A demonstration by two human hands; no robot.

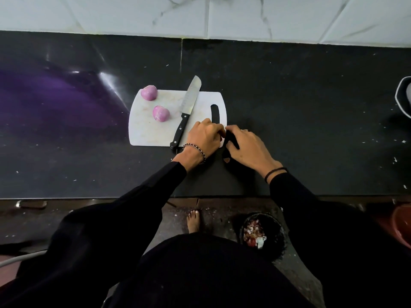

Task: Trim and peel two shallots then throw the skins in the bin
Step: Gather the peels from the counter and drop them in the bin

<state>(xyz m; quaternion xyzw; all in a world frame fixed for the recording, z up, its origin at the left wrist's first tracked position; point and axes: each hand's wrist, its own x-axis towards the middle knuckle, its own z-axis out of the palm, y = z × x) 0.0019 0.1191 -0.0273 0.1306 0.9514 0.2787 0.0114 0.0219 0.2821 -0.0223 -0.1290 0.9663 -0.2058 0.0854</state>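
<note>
Two peeled purple shallots lie on the white cutting board (pixel 144 130): one shallot (pixel 149 92) at its far left corner, the other shallot (pixel 160 113) nearer the middle. A black-handled knife (pixel 186 110) rests on the board, blade pointing away. My left hand (pixel 205 136) and my right hand (pixel 246 147) meet at the board's near right corner, fingers curled down against the surface; what they hold is hidden. One small skin scrap (pixel 226 160) lies on the counter under my right hand. The bin (pixel 262 234) on the floor holds skins.
The black counter (pixel 311 118) runs to a front edge near my body. A dark round vessel (pixel 403 96) stands at the far right edge. A reddish tub (pixel 402 225) sits on the floor at right. My bare foot (pixel 194 221) is beside the bin.
</note>
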